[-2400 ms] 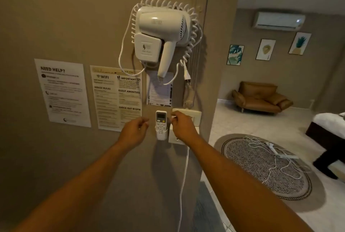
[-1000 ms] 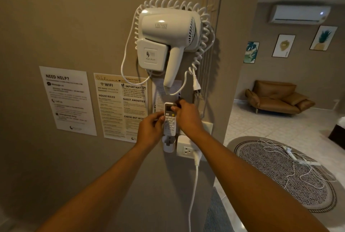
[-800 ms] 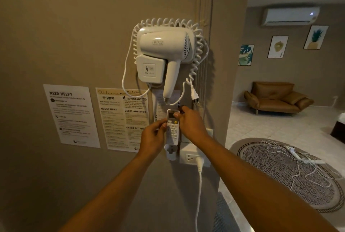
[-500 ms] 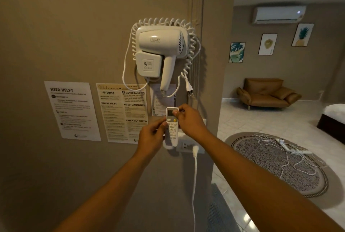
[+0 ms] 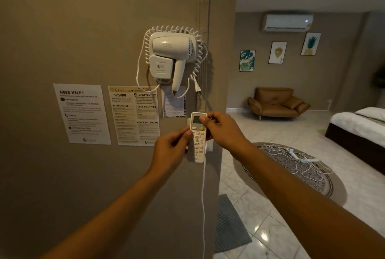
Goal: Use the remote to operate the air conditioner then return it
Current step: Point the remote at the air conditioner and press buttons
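Hands meet at a white remote (image 5: 198,137) held upright just in front of the tan wall (image 5: 83,29), near its right edge. The left hand (image 5: 169,150) pinches the remote's left side at mid-height between thumb and fingers (image 5: 188,133); the right hand (image 5: 224,131) grips its upper right edge, thumb tip resting beside the small screen. Both hands are closed on it, buttons facing the camera.

Above on the wall hangs a white hair dryer (image 5: 173,56) in its holder, its coiled cord looped around it and the plug dangling free. To the left are three printed notices (image 5: 82,114), one headed "NEED HELP?", another listing WiFi and house rules. A thin white cable (image 5: 203,206) drops down the wall below the remote.

Past the wall's corner, the room opens to the right. The air conditioner (image 5: 287,23) is mounted high on the far wall, above three framed prints (image 5: 277,52). A brown armchair (image 5: 276,102) stands below them on the pale tiled floor. A round patterned rug (image 5: 291,173) lies nearer, with a white power strip and tangled cord on it. A bed (image 5: 358,125) with white bedding shows at the right edge, and a grey mat (image 5: 229,225) lies by the wall's foot.
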